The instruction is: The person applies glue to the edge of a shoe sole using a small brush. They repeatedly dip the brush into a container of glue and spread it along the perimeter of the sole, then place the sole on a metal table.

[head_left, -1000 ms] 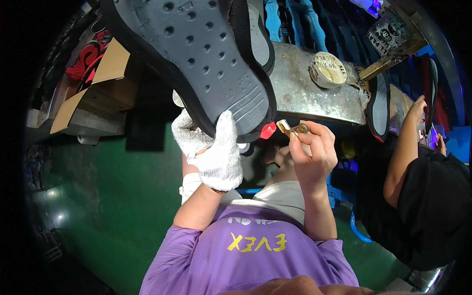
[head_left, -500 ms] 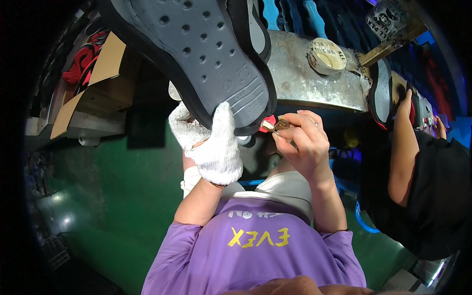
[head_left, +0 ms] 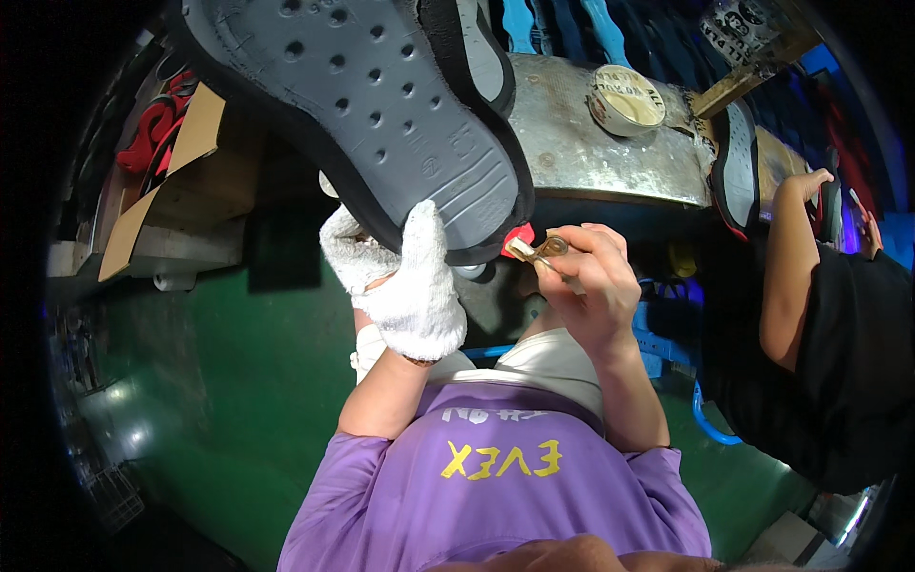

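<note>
The grey sole (head_left: 393, 110) was held up near the table (head_left: 610, 176), its long axis slanted, its narrower end pointed to the lower right. That end was clasped between the gloved thumb and fingers of the left hand (head_left: 410, 296); a metal tool (head_left: 540, 253), partly obscured, was pinched by the right hand (head_left: 599, 276) beside the red tab (head_left: 520, 234). The far end was cut off.

Both forearms (head_left: 381, 396) slant up and inward; the left grip (head_left: 410, 291) (gloved in white) clasps with thumb (head_left: 423, 227) extended, the bare right grip (head_left: 593, 278) pinches.
</note>
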Demonstrator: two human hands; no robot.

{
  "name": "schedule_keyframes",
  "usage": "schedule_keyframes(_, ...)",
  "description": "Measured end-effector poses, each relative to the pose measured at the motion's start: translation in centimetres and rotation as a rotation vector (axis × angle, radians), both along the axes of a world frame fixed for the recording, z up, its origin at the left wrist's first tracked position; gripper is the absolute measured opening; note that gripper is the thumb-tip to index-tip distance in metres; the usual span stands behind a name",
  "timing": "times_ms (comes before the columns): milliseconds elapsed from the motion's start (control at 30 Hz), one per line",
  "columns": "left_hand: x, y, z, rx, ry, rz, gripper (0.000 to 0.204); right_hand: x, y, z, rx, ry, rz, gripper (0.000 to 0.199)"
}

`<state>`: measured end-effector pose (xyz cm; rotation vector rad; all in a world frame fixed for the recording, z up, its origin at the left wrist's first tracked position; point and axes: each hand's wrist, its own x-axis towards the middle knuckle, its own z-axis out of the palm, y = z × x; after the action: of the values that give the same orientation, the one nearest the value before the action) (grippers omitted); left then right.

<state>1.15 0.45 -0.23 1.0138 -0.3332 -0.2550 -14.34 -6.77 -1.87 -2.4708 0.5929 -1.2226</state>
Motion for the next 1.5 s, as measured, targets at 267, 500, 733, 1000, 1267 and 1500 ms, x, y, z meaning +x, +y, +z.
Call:
schedule_keyframes(267, -0.2, 0.9, 1.7, 0.079, -0.057, -0.137, 0.037, -0.3, -0.2, -0.4, -0.064, 0.058, -0.293, 0.017)
schedule_keyframes(500, -0.4, 0.9, 0.8, 0.07, -0.002, -0.095, 0.037, -0.8, -0.4, -0.7, -0.009, -0.046, -0.221, 0.018)
schedule_keyframes(733, -0.3, 1.1, 1.3, 0.131, -0.103, -0.151, 0.036, -0.5, -0.3, -0.5, -0.044, 0.001, -0.009, 0.022)
schedule_keyframes(1000, 0.0, 1.2, 0.8, 0.148, -0.136, -0.131, 0.035, -1.2, 1.2, -0.7, -0.036, -0.046, 0.091, 0.027)
schedule_keyframes(1267, -0.5, 0.9, -0.2, 0.056, -0.021, -0.054, 0.035, -1.4, 0.5, -1.3, -0.058, -0.033, -0.176, 0.023)
schedule_keyframes(1500, -0.5, 1.1, 1.3, 0.108, -0.09, -0.159, 0.033, -2.0, 0.1, -1.4, -0.038, -0.086, -0.217, 0.019)
